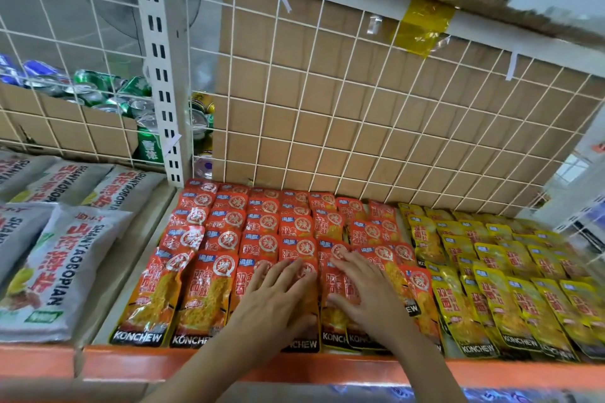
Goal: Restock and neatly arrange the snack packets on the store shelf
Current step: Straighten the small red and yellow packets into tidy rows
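Store shelf point(137, 365), wire grid point(327, 91) at back. Red packets point(226, 222) lie in overlapping columns, long axis front-to-back, btwn grey bags point(65, 255) on L and yellow packets point(491, 271) on R. My left hand point(278, 291) and right hand point(363, 288) both lie flat on the front-centre red columns, fingers straight and spread, pinching nothing. Rightmost red column looks skewed and sits just beside right hand, so I judge that hand takes the next nudge, sideways across the long axis.
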A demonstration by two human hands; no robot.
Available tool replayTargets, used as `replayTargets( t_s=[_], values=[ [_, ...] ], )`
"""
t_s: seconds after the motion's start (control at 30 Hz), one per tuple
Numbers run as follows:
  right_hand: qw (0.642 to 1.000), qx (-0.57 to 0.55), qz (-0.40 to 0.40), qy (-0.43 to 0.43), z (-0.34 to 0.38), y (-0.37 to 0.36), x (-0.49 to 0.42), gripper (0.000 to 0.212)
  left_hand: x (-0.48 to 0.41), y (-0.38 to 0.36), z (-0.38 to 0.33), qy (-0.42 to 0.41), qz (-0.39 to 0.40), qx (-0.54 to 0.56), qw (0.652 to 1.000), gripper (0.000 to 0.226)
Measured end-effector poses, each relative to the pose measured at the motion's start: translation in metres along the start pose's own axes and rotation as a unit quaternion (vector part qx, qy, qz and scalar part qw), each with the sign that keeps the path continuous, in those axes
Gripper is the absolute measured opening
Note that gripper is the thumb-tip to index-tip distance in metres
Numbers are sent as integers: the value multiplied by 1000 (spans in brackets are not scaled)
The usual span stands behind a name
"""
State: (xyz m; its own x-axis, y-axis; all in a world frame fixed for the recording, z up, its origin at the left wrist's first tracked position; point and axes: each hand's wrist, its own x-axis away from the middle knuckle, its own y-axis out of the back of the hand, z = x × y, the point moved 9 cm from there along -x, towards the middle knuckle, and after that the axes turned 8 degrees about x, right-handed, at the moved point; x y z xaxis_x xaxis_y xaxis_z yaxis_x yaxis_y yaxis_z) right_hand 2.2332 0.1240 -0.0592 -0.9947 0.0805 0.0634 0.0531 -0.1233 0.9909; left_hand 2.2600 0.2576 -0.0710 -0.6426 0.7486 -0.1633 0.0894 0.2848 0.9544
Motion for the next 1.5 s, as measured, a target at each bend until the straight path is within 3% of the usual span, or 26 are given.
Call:
replayTargets(
  t_s=[0.17, 0.27, 0.4, 0.5, 0.6, 0.7, 0.77, 0.87, 1.17, 1.3, 1.5],
  values=[
    [1000, -19, -9, -14, -11, 9, 2, 106, -21, 9, 3, 57, 2, 27, 998, 57],
    [1000, -23, -10, -3, -19, 17, 1, 106, -39, 10, -2, 74, 8, 27, 997, 78],
    [999, -37, -2, 16, -33, 22, -5, 79, -52, 2, 10, 142, 5, 48, 989, 111],
    [999, -38, -18, 28, -45, 24, -10, 88, -61, 1, 19, 203, 5, 51, 978, 120],
    [998, -49, -21, 38, -51, 24, -13, 70, -64, 4, 28, 252, -1, 42, 967, 119],
    [997, -44, -13, 57, -52, 22, -15, 78, -61, 7, 34, 279, -11, 30, 960, 129],
    [996, -55, -12, 64, -52, 24, -16, 64, -58, 8, 35, 295, -14, 29, 955, 130],
    [995, -71, -17, 73, -51, 27, -16, 51, -54, 9, 34, 310, -21, 18, 950, 128],
    [995, -70, -17, 62, -49, 27, -23, 49, -52, 13, 32, 320, -28, 14, 947, 130],
    [997, -62, -16, 53, -48, 28, -31, 51, -56, 11, 32, 303, -17, 19, 953, 112],
    [998, -57, -6, 39, -46, 25, -45, 50, -77, 1, 28, 244, 28, 45, 968, 127]
  ],
)
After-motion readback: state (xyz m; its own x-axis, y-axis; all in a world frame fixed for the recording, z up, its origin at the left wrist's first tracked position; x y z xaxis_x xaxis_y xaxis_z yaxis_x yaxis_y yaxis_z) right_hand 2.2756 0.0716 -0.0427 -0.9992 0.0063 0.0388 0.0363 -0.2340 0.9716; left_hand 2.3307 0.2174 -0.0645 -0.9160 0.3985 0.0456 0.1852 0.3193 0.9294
